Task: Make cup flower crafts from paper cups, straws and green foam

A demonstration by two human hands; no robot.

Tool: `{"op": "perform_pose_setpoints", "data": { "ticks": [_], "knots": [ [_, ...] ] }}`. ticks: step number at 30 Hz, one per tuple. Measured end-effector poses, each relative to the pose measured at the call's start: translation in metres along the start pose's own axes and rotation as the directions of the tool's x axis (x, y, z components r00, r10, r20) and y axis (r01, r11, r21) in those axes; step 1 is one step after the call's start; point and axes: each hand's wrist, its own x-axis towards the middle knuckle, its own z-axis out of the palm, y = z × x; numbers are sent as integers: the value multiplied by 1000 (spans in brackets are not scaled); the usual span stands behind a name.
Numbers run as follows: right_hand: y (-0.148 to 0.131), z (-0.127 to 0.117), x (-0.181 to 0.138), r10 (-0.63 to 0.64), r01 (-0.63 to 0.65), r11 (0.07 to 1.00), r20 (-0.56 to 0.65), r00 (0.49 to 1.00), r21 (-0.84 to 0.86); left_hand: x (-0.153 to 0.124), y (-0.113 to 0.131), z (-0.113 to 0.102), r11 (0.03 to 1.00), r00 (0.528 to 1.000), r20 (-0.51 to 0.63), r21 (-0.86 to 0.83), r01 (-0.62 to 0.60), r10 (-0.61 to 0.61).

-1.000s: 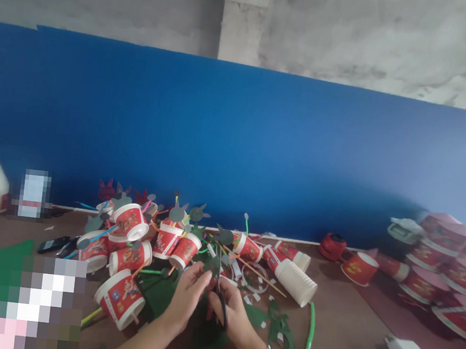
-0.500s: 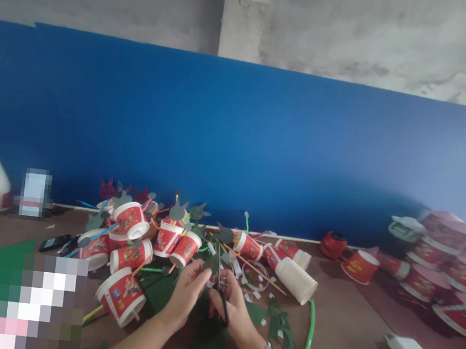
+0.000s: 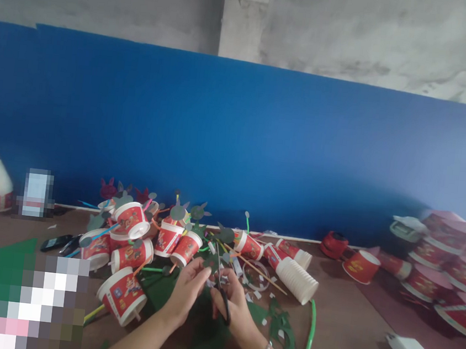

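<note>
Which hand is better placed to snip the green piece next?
Probably the right hand: it holds the scissors by the handles, blades pointing away from the person, close beside the green piece. The left hand holds that piece, so it seems better suited to steadying it.

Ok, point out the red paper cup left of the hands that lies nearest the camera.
The printed red paper cup lowest in view, left of the left hand, with a yellow straw by its lower-left side; the others there sit farther back.
</note>
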Motion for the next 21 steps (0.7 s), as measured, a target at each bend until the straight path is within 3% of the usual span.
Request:
{"op": "perform_pose_setpoints", "data": {
  "ticks": [9,21],
  "knots": [
    [-2,-1,1,-8,8,1000,14,1000,7,2,-4,-3,985,1000,-14,170,-16,19],
    [1,-3,1,1,-1,1000,-1,1000,11,4,-5,-8,968,997,27,239,-81,77]
  ]
}}
